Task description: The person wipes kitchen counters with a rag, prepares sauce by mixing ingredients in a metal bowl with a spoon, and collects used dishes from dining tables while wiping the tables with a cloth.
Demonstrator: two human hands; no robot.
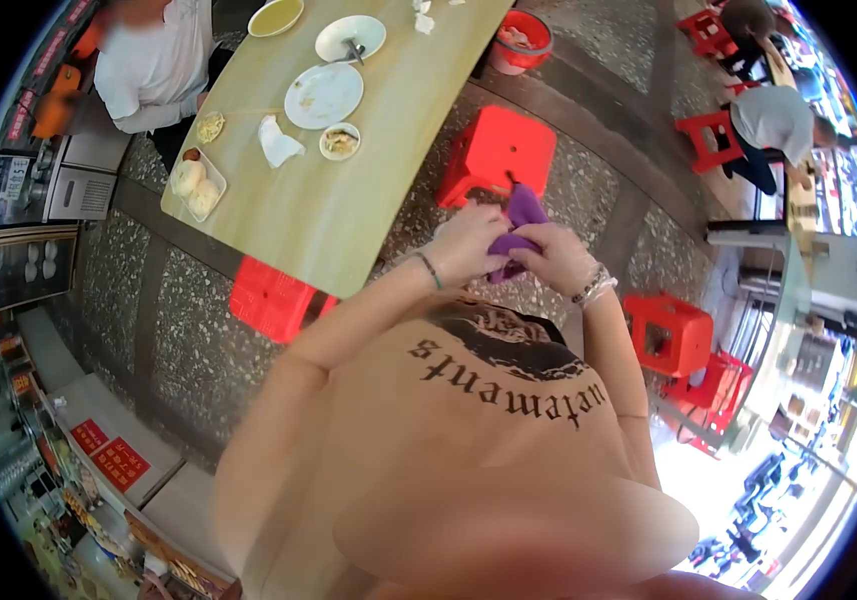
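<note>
Both my hands are together in front of my chest, gripping a bunched purple cloth (525,207). My left hand (468,243) is closed on the cloth's left side, with a dark band on the wrist. My right hand (555,259) is closed on its right side, with a bracelet at the wrist. One end of the cloth sticks up above my fingers, and part hangs below them. The fingertips are partly hidden in the folds. Just beyond the cloth stands a red plastic stool (498,152).
To my left, a wooden-topped table (348,215) carries a white plate (323,96), a bowl with a spoon (350,39), a small cup of food (339,142), crumpled tissue (278,141) and a tray of buns (196,184). A seated person (153,70) is beside it. A red bucket (521,43) stands beyond.
</note>
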